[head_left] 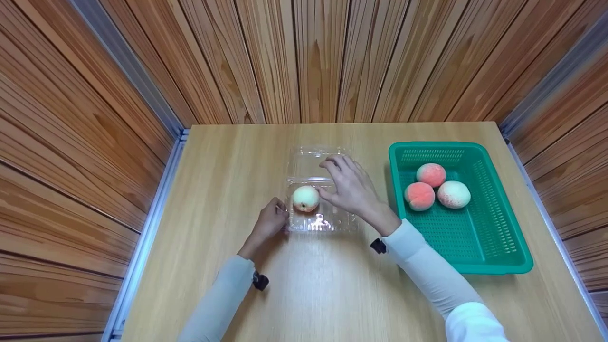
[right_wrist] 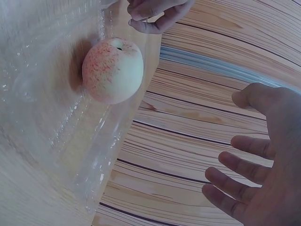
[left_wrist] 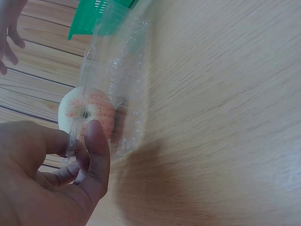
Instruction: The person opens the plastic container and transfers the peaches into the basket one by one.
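Note:
A pale peach with red speckles [head_left: 306, 198] sits in the left part of a clear plastic clamshell box [head_left: 339, 219], whose lid [head_left: 308, 164] lies folded back toward the wall. My left hand [head_left: 271, 219] pinches the box's left rim between thumb and fingers, as the left wrist view shows with the rim [left_wrist: 73, 136] caught there. Above the box, just right of the peach, hovers my right hand [head_left: 350, 185]. Its fingers are spread and relaxed, and in the right wrist view nothing lies between them and the peach [right_wrist: 113, 70].
On the right of the table stands a green plastic basket [head_left: 475, 247]. Inside it lie two pinkish-red peaches [head_left: 431, 175] [head_left: 420, 196] and a whitish one [head_left: 454, 194]. Wood-panelled walls [head_left: 313, 61] enclose the table [head_left: 228, 166] at the back and sides.

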A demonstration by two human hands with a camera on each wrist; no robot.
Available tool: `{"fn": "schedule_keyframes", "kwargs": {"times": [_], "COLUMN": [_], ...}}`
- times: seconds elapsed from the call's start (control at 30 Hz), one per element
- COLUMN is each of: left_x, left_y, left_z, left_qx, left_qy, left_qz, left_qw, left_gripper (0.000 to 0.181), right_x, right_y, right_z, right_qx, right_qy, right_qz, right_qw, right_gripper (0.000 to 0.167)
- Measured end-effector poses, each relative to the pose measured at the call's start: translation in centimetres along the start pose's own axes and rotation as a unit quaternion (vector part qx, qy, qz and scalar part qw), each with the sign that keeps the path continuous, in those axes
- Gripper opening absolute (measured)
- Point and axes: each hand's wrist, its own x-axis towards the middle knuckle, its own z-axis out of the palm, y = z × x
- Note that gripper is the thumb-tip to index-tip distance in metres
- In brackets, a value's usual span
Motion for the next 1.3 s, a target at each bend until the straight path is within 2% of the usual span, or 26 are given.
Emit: {"fn": "schedule_keyframes", "kwargs": {"times": [0.33,0.6,0.83,1.07,1.3], "left_x": [0.0,0.0,0.1,0.1,0.2], "left_y": [-0.1,-0.1,-0.1,0.1,-0.1], "left_z": [0.0,0.0,0.1,0.0,0.0], "left_qx": [-0.012,-0.017,-0.011,0.001,0.007], "left_qy": [-0.002,-0.001,0.001,0.005,0.009], "left_qz": [0.003,0.003,0.002,-0.001,0.001], "left_qw": [0.9999,0.9998,0.9999,1.0000,0.9999], "left_gripper": [0.005,0.006,0.005,0.004,0.004], "right_x": [0.3,0.3,0.3,0.4,0.4], "right_y": [-0.6,-1.0,-1.1,-1.0,-0.9], "right_z": [1.0,1.7,2.3,3.0,3.6], "right_qx": [0.001,0.007,0.007,0.010,0.014], "right_qy": [-0.030,-0.038,-0.030,-0.050,-0.051], "right_qz": [0.000,-0.005,-0.014,-0.003,-0.005], "right_qw": [0.9995,0.9992,0.9994,0.9987,0.9986], "right_gripper": [0.056,0.057,0.058,0.060,0.060]}}
